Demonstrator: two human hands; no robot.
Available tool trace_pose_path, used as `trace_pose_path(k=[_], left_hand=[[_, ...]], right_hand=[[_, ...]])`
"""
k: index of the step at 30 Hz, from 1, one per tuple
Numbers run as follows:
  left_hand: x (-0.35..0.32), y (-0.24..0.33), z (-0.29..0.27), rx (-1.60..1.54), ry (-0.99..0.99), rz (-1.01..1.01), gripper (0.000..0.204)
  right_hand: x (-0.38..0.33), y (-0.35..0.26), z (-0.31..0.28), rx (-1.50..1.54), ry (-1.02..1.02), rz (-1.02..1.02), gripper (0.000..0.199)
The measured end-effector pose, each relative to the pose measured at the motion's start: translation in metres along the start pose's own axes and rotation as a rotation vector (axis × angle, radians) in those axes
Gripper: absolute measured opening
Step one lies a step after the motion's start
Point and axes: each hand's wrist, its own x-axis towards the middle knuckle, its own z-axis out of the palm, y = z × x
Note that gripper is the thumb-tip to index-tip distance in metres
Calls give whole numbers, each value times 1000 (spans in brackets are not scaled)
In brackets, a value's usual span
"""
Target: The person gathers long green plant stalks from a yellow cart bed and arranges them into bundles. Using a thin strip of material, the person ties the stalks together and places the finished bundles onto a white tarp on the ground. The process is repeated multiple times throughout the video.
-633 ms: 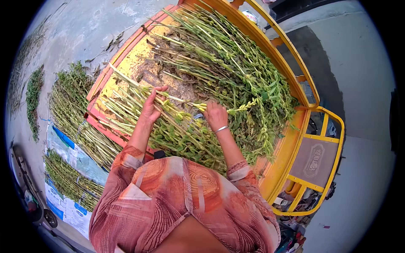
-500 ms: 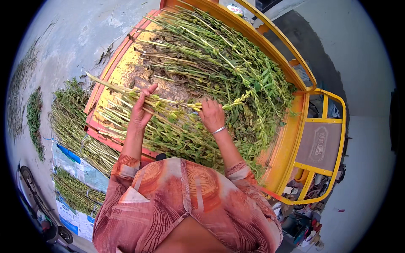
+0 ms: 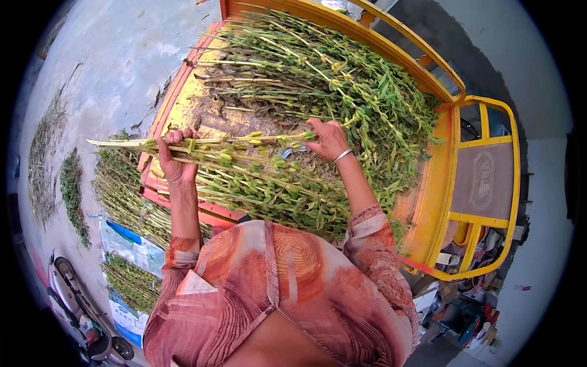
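Observation:
My left hand [image 3: 179, 162] is closed around a few pale sesame stalks [image 3: 235, 140], their bare cut ends sticking out to the left. Green and yellowish pods line these stalks, which lie nearly level above the cart bed. At their right end is my right hand [image 3: 329, 140], wearing a silver bracelet; its thumb and forefinger are apart, with the stalk tips between them. Beneath both hands spreads a near heap of podded stalks [image 3: 269, 196]. Beyond it lies a larger leafy heap [image 3: 318, 67] in the same bed.
The orange-yellow cart [image 3: 428, 208] has raised sides and a yellow rail frame [image 3: 513, 171] at right. Bundles of stalks [image 3: 125, 189] lie on the ground at left, beside a blue-and-white sheet [image 3: 131, 244]. A scooter [image 3: 79, 306] stands at lower left; clutter [image 3: 465, 318] sits at lower right.
My left hand has moved left and down with the stalks, which now lie more level. My right hand has shifted right and up, its fingers parting from their earlier grip.

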Motion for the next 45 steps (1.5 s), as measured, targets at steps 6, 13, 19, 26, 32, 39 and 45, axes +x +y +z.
trace_pose_path(k=[6,13,19,26,32,39,45], left_hand=[[-5,8,22,-121,54,-12,34],[-9,6,76,-83,-50,-10,32],[-66,3,88,279,-144,68,33],[-101,3,158,341,-550,58,36],[-113,15,243,71,-821,-21,37],[-84,53,234,-148,-480,81,38],[-62,21,118,-372,-103,-39,40]], right_hand=[[-29,-54,-119,-129,316,-182,46],[-82,-27,-61,-47,242,-81,70],[-126,-50,55,-15,107,51,106],[-116,-27,-37,610,120,52,93],[-68,-61,-131,641,224,-460,89],[-95,-33,-129,944,-591,-205,93],[-162,-56,-175,977,-415,26,78]])
